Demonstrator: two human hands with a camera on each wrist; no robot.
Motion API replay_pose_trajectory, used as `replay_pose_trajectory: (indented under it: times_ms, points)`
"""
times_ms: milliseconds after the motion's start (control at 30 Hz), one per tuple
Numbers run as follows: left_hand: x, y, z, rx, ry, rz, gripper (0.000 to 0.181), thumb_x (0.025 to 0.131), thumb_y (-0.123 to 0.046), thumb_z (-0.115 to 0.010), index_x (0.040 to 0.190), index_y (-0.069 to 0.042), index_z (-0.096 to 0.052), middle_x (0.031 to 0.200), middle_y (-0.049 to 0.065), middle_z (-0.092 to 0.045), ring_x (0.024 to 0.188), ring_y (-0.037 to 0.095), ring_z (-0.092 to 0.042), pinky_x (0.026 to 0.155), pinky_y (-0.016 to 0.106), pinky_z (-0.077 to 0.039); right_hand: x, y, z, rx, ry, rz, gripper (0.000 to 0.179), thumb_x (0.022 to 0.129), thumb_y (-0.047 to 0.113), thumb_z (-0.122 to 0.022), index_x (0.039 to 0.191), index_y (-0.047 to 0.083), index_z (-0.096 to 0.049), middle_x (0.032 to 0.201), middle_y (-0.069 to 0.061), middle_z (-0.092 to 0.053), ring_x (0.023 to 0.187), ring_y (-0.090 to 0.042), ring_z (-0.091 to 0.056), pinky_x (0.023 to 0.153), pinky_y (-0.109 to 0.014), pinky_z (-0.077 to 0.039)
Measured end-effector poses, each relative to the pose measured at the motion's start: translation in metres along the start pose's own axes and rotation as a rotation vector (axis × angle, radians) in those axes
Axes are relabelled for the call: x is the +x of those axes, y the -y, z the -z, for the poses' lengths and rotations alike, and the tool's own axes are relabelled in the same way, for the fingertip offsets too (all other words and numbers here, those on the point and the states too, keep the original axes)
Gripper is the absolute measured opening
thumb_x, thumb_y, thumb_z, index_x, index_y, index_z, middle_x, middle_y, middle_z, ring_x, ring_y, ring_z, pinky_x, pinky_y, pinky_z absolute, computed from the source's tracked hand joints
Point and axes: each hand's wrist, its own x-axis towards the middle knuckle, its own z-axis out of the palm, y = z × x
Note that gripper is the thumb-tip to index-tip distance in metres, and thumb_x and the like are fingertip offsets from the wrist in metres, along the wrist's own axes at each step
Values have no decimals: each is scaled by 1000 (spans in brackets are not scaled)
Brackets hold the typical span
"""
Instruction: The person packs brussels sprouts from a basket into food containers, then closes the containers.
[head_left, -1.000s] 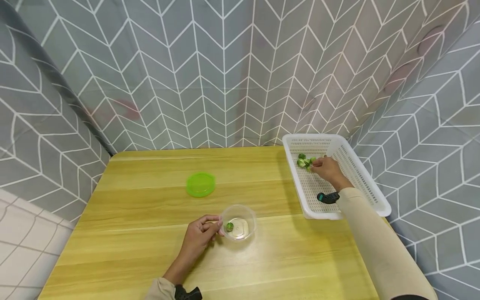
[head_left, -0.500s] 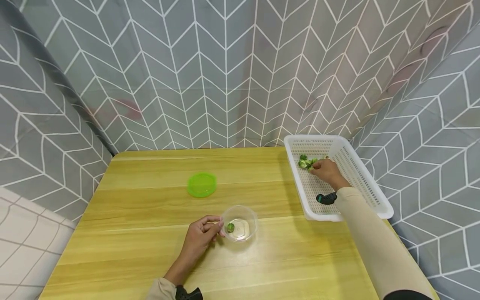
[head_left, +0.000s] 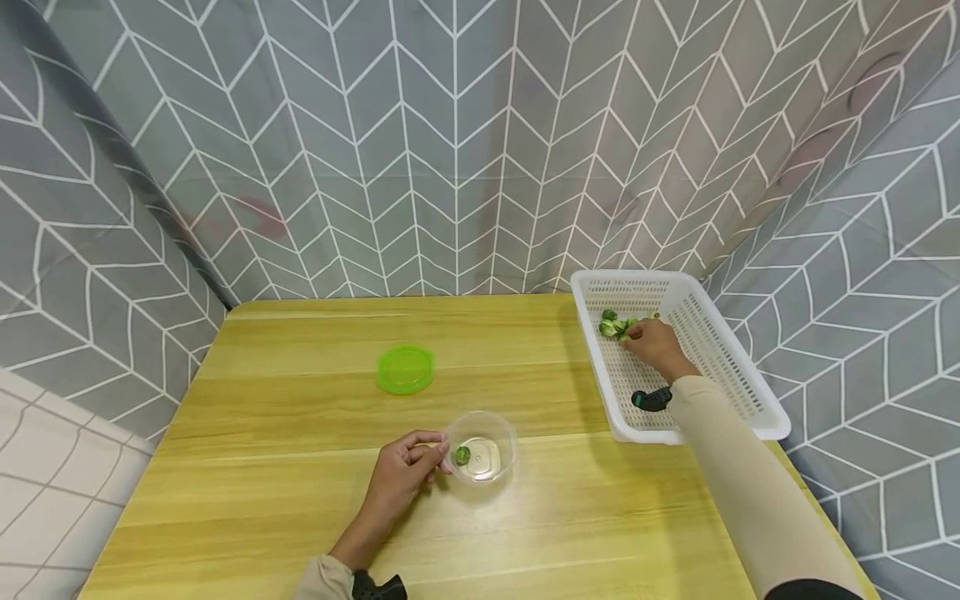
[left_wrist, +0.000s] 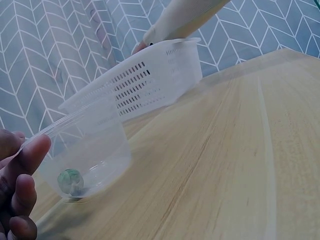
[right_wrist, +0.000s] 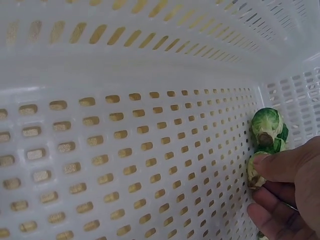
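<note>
My left hand [head_left: 401,473] pinches the rim of a clear round plastic container [head_left: 504,430] standing on the table. One green Brussels sprout [head_left: 462,455] lies at its bottom; in the left wrist view this sprout [left_wrist: 70,182] shows through the clear wall. Inside the white perforated basket [head_left: 598,392], my right hand [head_left: 654,345] is at a small pile of Brussels sprouts [head_left: 610,325]. The right wrist view has the thumb and fingers pinching one Brussels sprout [right_wrist: 253,174], partly hidden by the thumb, with another sprout [right_wrist: 265,121] right beside it.
A green round lid [head_left: 406,369] lies on the wooden table [head_left: 300,500], behind the container. The basket stands at the table's right side, its raised walls around the right hand. A grey patterned curtain [head_left: 420,150] hangs behind and along the sides.
The right hand shifts only slightly among the sprouts in the basket. The left hand keeps its hold on the container. The whole head view drifts slightly.
</note>
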Motion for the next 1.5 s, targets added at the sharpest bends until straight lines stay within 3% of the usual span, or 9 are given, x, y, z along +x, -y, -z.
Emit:
replay_pose_trajectory:
  times_ms: [367, 767, 1000, 1267, 1500]
  points:
    - [1, 0, -2, -5, 8, 2, 32, 94, -27, -74, 113, -1, -69, 75, 14, -73, 55, 12, -52, 46, 18, -36, -11, 2, 7, 46, -2, 4, 40, 98, 18, -65, 128, -9, -62, 125, -30, -61, 111, -45, -58, 88, -53, -51]
    - [-1, -3, -4, 7, 18, -10, 34, 95, -26, -73, 115, 1, -68, 76, 11, -74, 56, 12, -53, 47, 19, -40, -14, 11, 10, 112, -55, 87, 38, 99, 21, -66, 127, -4, -65, 123, -27, -66, 113, -44, -60, 91, -54, -51]
    - [-1, -2, -4, 22, -3, -9, 34, 93, -27, -74, 114, -1, -69, 74, 10, -74, 55, 13, -53, 47, 19, -38, -26, 22, 16, 219, -38, 64, 42, 101, 23, -64, 135, -1, -60, 132, -25, -61, 119, -42, -58, 95, -52, -50]
    - [-1, 1, -3, 28, -2, -19, 31, 95, -24, -73, 115, -1, -69, 75, 10, -74, 57, 14, -55, 50, 22, -43, -37, 36, 23, 345, -81, 83, 41, 99, 24, -67, 133, 1, -64, 127, -21, -66, 115, -38, -62, 94, -50, -50]
    - [-1, -1, -2, 33, 8, -46, 31, 96, -23, -71, 117, 1, -68, 76, 11, -74, 57, 14, -55, 49, 21, -42, -52, 58, 30, 456, -35, 108, 39, 99, 27, -68, 132, 7, -65, 129, -16, -66, 116, -31, -61, 99, -50, -47]
